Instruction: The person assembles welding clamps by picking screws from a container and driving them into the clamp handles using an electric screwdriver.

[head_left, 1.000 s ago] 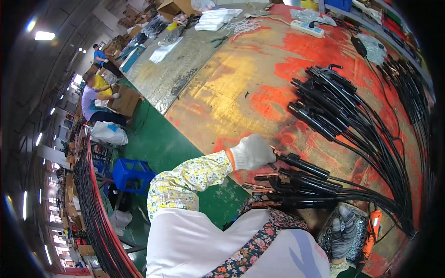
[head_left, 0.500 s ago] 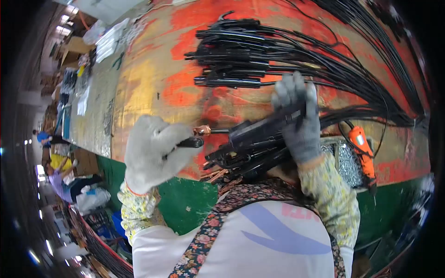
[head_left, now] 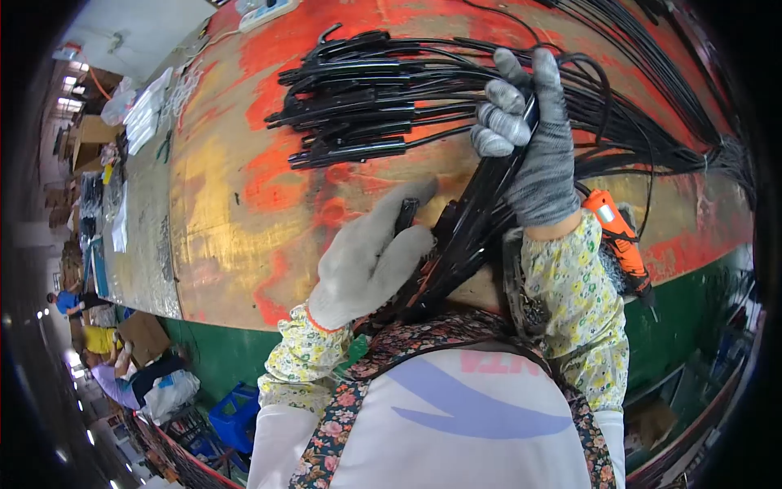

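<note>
My left hand point(head_left: 371, 257), in a pale work glove, is partly closed around a small black piece point(head_left: 406, 213); most of that piece is hidden by the glove. It is beside a bunch of black tube-like cable ends point(head_left: 476, 220) at the front of my body. My right hand point(head_left: 542, 138), in a grey glove, has its fingers curled around one black cable end, which slants down toward my apron. Farther back, several more black cable ends point(head_left: 358, 98) lie side by side on the table, their cables running right beneath my right hand.
The worn red and tan tabletop point(head_left: 220, 220) has a green front side. An orange power tool point(head_left: 615, 228) lies at the right edge beside my sleeve. More black cables point(head_left: 643, 65) cross the far right. Cartons point(head_left: 94, 134) and co-workers point(head_left: 114, 367) are at the left.
My right hand has risen away from me, tilting the black cable end steeper. My left hand has moved right, close to the bunch. The copper end seen earlier beside it no longer shows there.
</note>
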Action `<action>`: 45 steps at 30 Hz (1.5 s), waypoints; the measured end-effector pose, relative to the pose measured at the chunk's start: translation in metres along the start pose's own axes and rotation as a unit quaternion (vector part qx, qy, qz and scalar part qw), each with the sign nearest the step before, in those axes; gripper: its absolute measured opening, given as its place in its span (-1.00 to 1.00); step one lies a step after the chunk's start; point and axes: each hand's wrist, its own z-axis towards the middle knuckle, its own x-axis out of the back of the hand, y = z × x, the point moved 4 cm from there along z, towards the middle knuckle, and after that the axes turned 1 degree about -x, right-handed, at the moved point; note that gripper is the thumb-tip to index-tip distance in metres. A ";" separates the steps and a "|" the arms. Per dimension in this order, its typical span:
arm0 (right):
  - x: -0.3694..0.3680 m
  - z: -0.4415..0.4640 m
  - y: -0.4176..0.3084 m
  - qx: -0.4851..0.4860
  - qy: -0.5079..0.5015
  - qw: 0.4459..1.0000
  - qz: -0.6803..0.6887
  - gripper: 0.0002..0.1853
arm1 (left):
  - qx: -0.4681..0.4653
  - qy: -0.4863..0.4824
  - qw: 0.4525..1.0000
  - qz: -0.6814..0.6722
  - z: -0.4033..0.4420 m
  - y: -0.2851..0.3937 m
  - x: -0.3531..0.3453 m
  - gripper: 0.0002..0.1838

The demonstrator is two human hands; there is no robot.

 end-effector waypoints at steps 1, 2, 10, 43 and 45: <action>-0.001 0.003 -0.009 -0.008 -0.034 0.999 -0.008 -0.62 | -0.021 -0.019 0.998 0.057 0.005 0.004 -0.004 -0.55; 0.000 0.004 -0.018 0.009 -0.020 0.999 -0.037 -0.63 | -0.043 -0.038 0.992 0.114 0.010 0.009 -0.007 -0.54; -0.026 0.009 -0.046 0.016 -0.059 0.996 0.061 -0.60 | 0.069 -0.031 0.995 -0.063 0.027 0.017 -0.028 -0.58; -0.014 -0.009 -0.058 0.108 0.068 0.991 0.039 -0.78 | -0.119 0.071 0.975 -0.176 0.056 0.042 -0.069 -0.53; -0.020 -0.009 -0.061 0.112 0.049 0.992 0.024 -0.76 | -0.152 0.094 0.974 -0.140 0.059 0.035 -0.070 -0.51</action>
